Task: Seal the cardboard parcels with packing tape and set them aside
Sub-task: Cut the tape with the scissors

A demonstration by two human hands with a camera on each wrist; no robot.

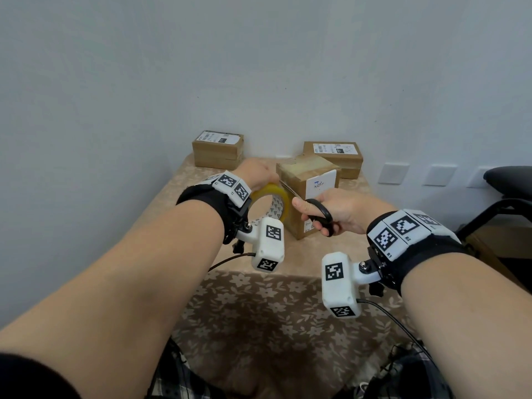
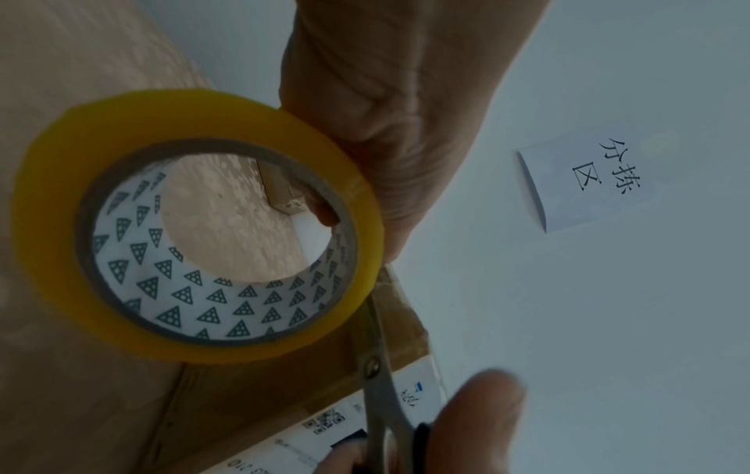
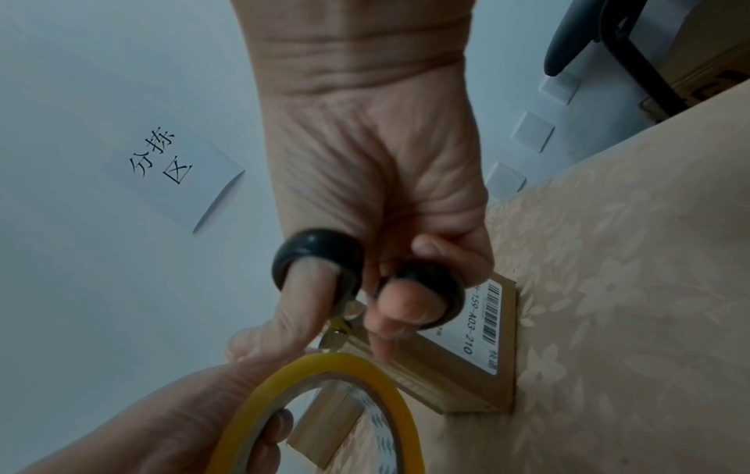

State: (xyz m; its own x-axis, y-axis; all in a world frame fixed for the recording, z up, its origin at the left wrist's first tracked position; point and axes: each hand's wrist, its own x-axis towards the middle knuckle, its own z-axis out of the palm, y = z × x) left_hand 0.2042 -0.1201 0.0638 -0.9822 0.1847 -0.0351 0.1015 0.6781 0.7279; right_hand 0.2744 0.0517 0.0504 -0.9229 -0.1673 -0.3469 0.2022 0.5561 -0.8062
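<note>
Bench [image 1: 288, 254]: covered in beige cloth with a pale flower pattern.

Parcel [image 1: 299, 180]: brown cardboard block, glossy tape across its top, white labels on its near faces; stands mid-bench, just beyond both hands.

Tape roll [image 1: 273, 197]: yellow translucent ring, cardboard core lined white with dark triangles. The left hand [image 1: 256, 172] has its grip clamped on the roll's rim, one fingertip inside the core, holding it upright beside the parcel's left edge.

Scissors [image 1: 319, 214]: steel blades, black loop handles. The right hand [image 1: 339, 210] has thumb and a finger through the loops, grip closed round them; the blades reach between roll and parcel.

Two more boxes [image 1: 218, 149], [image 1: 335, 156]: labelled cardboard, at the bench's back against the wall.

Paper sign [image 2: 588, 182]: white, on the wall.
</note>
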